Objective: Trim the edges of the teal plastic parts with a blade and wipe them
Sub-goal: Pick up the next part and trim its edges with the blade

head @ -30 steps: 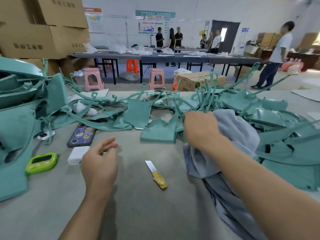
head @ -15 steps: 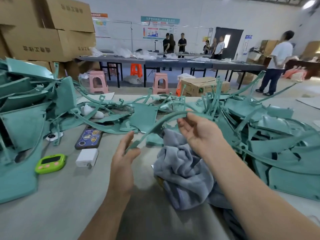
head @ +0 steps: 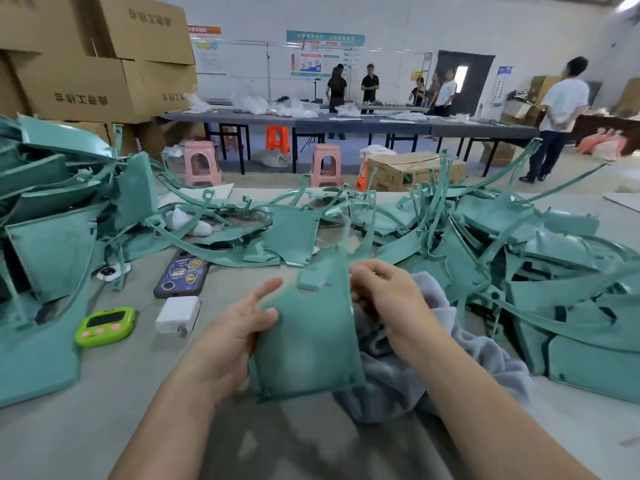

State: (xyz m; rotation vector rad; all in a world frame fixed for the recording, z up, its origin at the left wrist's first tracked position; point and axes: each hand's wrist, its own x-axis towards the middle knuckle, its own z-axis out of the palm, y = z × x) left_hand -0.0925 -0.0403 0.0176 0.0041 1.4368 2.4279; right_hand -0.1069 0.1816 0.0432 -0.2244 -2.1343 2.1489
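My left hand (head: 235, 337) grips the left edge of a flat teal part (head: 306, 351), thumb on its face. My right hand (head: 391, 299) curls round its upper right edge. A grey cloth (head: 433, 362) lies bunched just behind it on the table (head: 86, 427). Heaped teal parts (head: 554, 289) crowd both sides. A phone (head: 181, 277), white charger (head: 177, 314) and green timer (head: 105, 326) lie to my left.

panel (head: 304, 344): teal, flat, notched top, held tilted over tabletop's near middle | parts (head: 561, 292): teal panels, strips, heaped along left, far, right edges | cloth (head: 408, 379): grey, crumpled, right of panel
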